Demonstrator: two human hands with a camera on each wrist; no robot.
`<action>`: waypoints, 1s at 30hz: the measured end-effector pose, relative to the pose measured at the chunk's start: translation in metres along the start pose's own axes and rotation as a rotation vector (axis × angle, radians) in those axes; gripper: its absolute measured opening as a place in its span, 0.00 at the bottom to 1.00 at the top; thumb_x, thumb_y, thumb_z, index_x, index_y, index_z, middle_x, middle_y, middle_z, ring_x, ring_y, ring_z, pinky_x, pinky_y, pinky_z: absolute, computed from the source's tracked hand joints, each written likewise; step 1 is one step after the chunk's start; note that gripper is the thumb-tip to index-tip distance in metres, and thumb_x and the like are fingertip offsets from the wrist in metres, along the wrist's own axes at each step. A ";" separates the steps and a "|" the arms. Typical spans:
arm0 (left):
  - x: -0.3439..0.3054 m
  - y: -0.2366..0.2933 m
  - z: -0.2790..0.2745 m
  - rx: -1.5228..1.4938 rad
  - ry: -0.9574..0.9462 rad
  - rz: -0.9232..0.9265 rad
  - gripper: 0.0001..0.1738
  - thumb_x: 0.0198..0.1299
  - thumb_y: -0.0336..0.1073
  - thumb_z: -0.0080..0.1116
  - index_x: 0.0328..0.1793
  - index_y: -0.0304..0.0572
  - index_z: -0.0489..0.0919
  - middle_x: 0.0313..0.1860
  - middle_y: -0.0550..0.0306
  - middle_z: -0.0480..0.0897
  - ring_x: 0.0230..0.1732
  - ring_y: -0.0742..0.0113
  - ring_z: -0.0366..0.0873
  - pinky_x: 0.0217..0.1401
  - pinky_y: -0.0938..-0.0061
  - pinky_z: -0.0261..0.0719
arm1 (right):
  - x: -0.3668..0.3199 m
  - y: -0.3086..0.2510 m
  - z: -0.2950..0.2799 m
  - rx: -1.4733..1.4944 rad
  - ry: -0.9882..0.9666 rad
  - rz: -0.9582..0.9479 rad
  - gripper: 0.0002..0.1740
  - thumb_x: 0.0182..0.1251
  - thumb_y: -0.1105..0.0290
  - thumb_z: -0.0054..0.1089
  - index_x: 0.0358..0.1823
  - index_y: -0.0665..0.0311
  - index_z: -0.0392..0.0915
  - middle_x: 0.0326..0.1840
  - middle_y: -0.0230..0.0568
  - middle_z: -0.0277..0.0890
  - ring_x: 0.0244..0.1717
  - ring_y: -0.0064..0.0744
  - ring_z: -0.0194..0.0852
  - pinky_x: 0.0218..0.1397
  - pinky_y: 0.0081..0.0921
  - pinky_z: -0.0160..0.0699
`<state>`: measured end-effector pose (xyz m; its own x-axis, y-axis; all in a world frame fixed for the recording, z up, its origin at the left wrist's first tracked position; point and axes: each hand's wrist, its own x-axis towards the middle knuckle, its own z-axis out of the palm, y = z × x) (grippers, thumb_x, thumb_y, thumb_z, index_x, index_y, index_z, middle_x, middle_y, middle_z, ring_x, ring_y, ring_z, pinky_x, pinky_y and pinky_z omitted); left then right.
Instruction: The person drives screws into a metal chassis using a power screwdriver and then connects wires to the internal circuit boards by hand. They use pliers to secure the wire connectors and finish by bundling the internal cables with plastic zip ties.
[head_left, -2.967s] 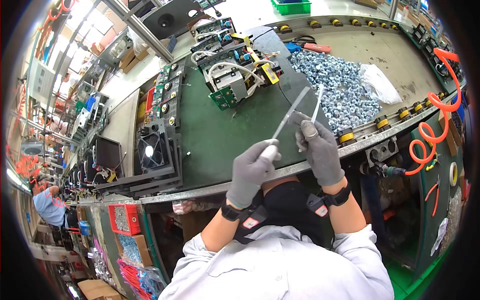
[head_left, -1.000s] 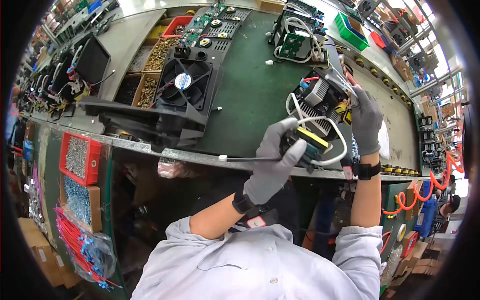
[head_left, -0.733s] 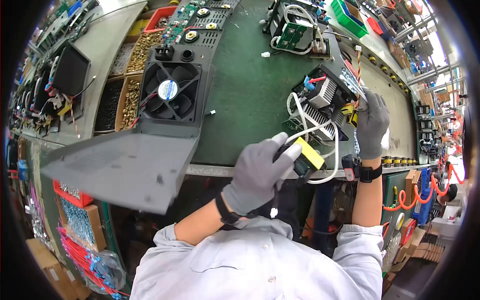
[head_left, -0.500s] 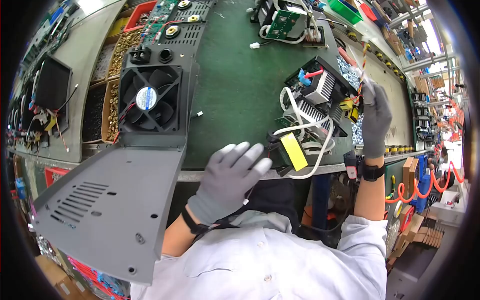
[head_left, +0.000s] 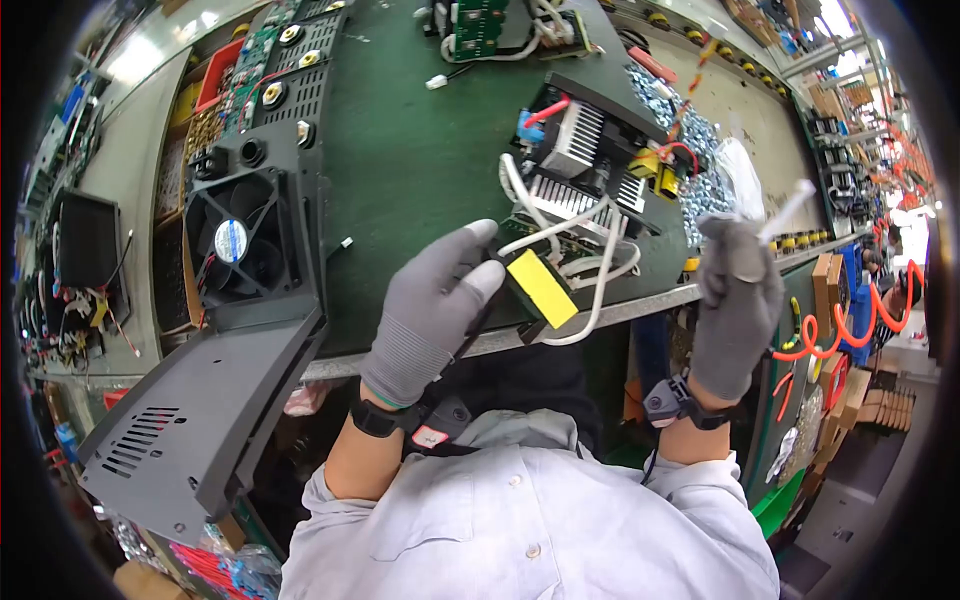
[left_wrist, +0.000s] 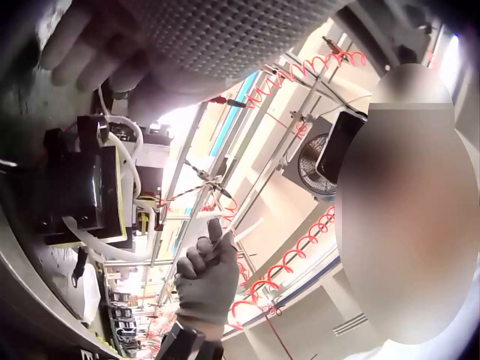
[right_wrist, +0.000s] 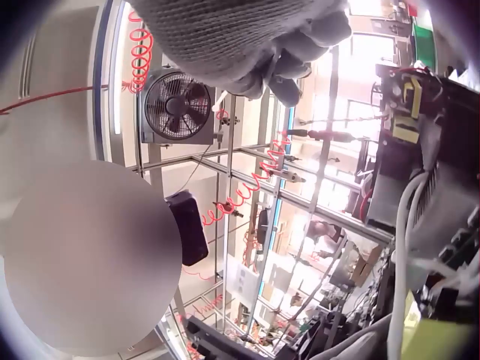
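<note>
My gloved left hand [head_left: 430,305] is over the bench's front edge, fingers bent and thumb apart. Its fingertips are right beside a black block with a yellow top [head_left: 542,289]. White cables [head_left: 600,275] run from that block to an electronic assembly with silver finned heat sinks [head_left: 575,140]. My gloved right hand [head_left: 740,300] is raised off to the right of the assembly. Between thumb and fingers it pinches a thin white strip [head_left: 788,212], which sticks up past the fingertips. In the right wrist view, the strip's white end [right_wrist: 219,100] pokes out below the glove.
To the left lies a black fan [head_left: 230,240] with a grey slotted plate [head_left: 170,430] jutting over the bench edge. Blue-silver small parts [head_left: 700,180] lie in a heap behind the right hand, near a white bag [head_left: 738,178]. Another circuit assembly [head_left: 475,28] stands farther back.
My left hand has let go of the yellow-topped block, which now rests at the bench edge. My right hand has drawn back from the assembly with the white strip. The view has shifted.
</note>
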<state>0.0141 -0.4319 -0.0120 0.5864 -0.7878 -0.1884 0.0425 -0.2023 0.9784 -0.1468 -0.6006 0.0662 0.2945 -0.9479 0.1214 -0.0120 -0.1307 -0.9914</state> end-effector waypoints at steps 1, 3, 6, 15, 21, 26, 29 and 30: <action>0.001 0.000 0.002 -0.094 0.028 0.002 0.25 0.63 0.29 0.61 0.66 0.28 0.74 0.48 0.55 0.82 0.47 0.73 0.79 0.55 0.77 0.76 | -0.003 0.005 -0.001 -0.018 -0.052 0.000 0.19 0.72 0.60 0.58 0.43 0.75 0.81 0.23 0.23 0.61 0.22 0.10 0.47 0.23 0.15 0.41; 0.003 0.007 0.008 -0.233 0.091 -0.041 0.26 0.61 0.28 0.63 0.67 0.30 0.75 0.46 0.60 0.80 0.44 0.78 0.75 0.51 0.81 0.76 | -0.006 0.012 -0.010 -0.026 -0.177 0.036 0.18 0.73 0.61 0.57 0.46 0.73 0.82 0.33 0.29 0.72 0.29 0.12 0.57 0.33 0.16 0.53; 0.005 0.010 0.014 -0.255 0.111 0.047 0.28 0.60 0.27 0.64 0.67 0.30 0.74 0.46 0.59 0.81 0.44 0.77 0.76 0.52 0.81 0.77 | -0.009 0.016 -0.017 -0.030 -0.254 0.091 0.20 0.75 0.59 0.54 0.49 0.73 0.82 0.40 0.35 0.82 0.40 0.17 0.69 0.47 0.16 0.65; 0.010 0.021 0.037 0.285 0.275 0.411 0.26 0.51 0.24 0.67 0.60 0.32 0.78 0.41 0.55 0.79 0.39 0.69 0.79 0.45 0.76 0.81 | 0.000 0.023 -0.024 -0.025 -0.323 0.007 0.13 0.67 0.66 0.66 0.44 0.71 0.83 0.33 0.25 0.73 0.33 0.11 0.63 0.35 0.12 0.60; 0.010 0.019 0.047 0.459 0.367 0.503 0.27 0.49 0.21 0.69 0.59 0.33 0.80 0.40 0.59 0.78 0.40 0.75 0.76 0.45 0.80 0.79 | 0.015 0.016 -0.015 -0.179 -0.419 -0.145 0.13 0.61 0.69 0.69 0.40 0.73 0.83 0.33 0.33 0.74 0.30 0.15 0.68 0.31 0.18 0.67; 0.011 0.009 0.052 0.429 0.466 0.543 0.26 0.50 0.24 0.71 0.58 0.32 0.80 0.39 0.58 0.79 0.36 0.74 0.77 0.42 0.80 0.79 | 0.023 0.006 -0.013 -0.359 -0.473 -0.108 0.15 0.57 0.65 0.68 0.38 0.71 0.83 0.33 0.37 0.76 0.28 0.19 0.68 0.31 0.20 0.68; 0.011 0.016 0.050 0.575 0.443 0.511 0.27 0.49 0.26 0.73 0.58 0.31 0.80 0.38 0.58 0.80 0.35 0.73 0.78 0.39 0.79 0.78 | 0.028 0.010 -0.010 -0.331 -0.513 -0.138 0.15 0.57 0.64 0.67 0.38 0.71 0.83 0.31 0.39 0.76 0.27 0.23 0.71 0.32 0.23 0.70; 0.012 0.015 0.049 0.581 0.437 0.512 0.27 0.49 0.26 0.73 0.58 0.31 0.80 0.38 0.58 0.80 0.35 0.73 0.78 0.39 0.79 0.78 | 0.028 0.009 -0.007 -0.373 -0.506 -0.182 0.15 0.57 0.64 0.66 0.37 0.70 0.82 0.31 0.40 0.75 0.27 0.26 0.72 0.32 0.25 0.71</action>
<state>-0.0179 -0.4726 -0.0038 0.6818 -0.5946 0.4262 -0.6575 -0.2426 0.7133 -0.1452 -0.6302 0.0613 0.7353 -0.6594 0.1570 -0.2231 -0.4542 -0.8625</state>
